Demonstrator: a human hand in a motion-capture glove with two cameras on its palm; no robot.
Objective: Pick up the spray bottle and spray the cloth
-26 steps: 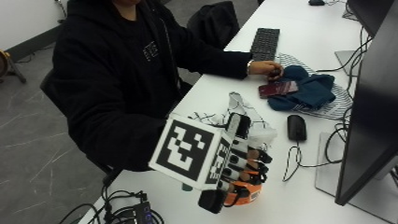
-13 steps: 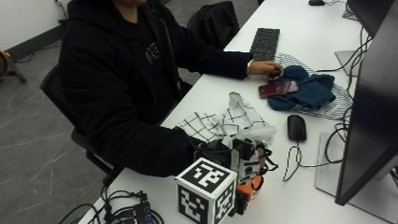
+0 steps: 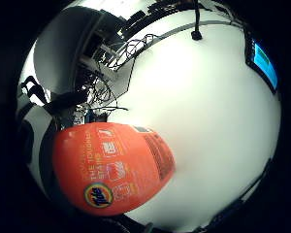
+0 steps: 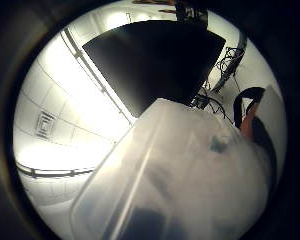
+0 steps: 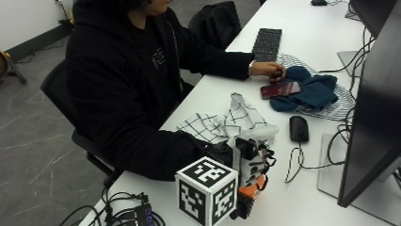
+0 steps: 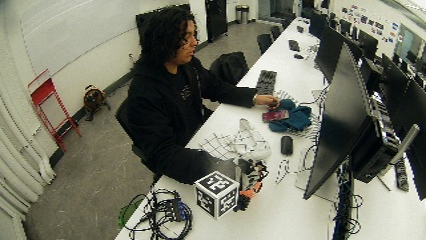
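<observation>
While the person sits at the white table (image 5: 206,89), the gloved right hand (image 5: 247,160) is low at the near end of it, and its fingers are curled round the orange bottle (image 5: 251,195). In the outside view only a small orange part of the bottle shows under the hand, close to the table surface; I cannot tell if it touches the table or is lifted. The little finger side palm view is filled in 1 part by the orange body of the bottle (image 3: 111,167) with its printed label, so the bottle is right against the palm. In the thumb side palm view a pale translucent part, probably the spray head (image 4: 190,175), is also very close, with a dark monitor (image 4: 155,60) behind it.

The checked cloth (image 5: 225,125) lies crumpled on the table just beyond the right hand, between the hand and the keyboard (image 5: 268,43). Its near edge is just beside the glove.

The bare left hand (image 5: 268,70) is well apart from the bottle, further along the table; its fingers rest on a dark red card-like thing (image 5: 281,88) on a blue cloth (image 5: 310,93). A black mouse (image 5: 299,128) lies beside the checked cloth.
</observation>
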